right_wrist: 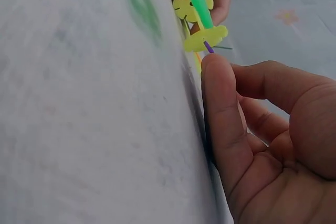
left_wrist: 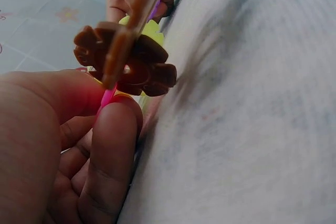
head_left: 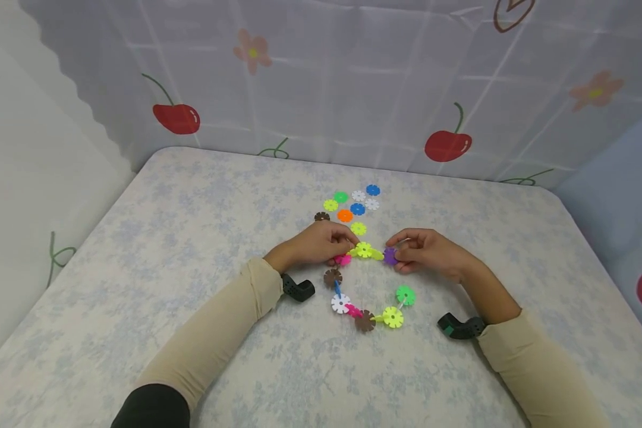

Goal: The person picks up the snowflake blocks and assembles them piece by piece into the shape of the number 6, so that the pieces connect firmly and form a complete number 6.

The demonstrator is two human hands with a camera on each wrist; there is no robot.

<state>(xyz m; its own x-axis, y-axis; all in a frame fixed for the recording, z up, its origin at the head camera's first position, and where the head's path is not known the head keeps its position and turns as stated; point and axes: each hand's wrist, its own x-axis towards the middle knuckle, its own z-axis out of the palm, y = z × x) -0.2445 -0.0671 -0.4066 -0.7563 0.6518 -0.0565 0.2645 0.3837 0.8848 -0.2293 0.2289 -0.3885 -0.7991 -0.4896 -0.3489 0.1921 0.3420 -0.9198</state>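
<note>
Taking the chain's middle in the head view as the clock's centre, the chain [head_left: 365,323] lies on the table [head_left: 257,368], its near run from brown at six to white [head_left: 340,303] at eight. Its green end [head_left: 405,295] sits near four, apart from the hands. Two black wrist units [head_left: 298,290] [head_left: 462,327] show no brand that I can read.

The left hand [head_left: 323,242], toward ten, has thumb and finger nearly closed on the pink disc [head_left: 343,260]. The right hand [head_left: 430,252], toward two, pinches the purple disc [head_left: 390,256] just as narrowly, its edge meeting the yellow link [head_left: 377,255].

The join seems to want slot against slot, the discs crosswise, then a straight push. Better to brace the yellow link itself close to the slot (a hold at pink lets the links between flex). Twisting could pop a neighbour loose.

Farther off, around eleven to twelve, lie loose discs, among them an orange one [head_left: 345,216] and a blue one [head_left: 373,190]; no lettering is legible on them. Behind hangs the cherry-print curtain [head_left: 326,89]; in the right wrist view, lettering at one o'clock seems to end in "ppy", its start unclear.
</note>
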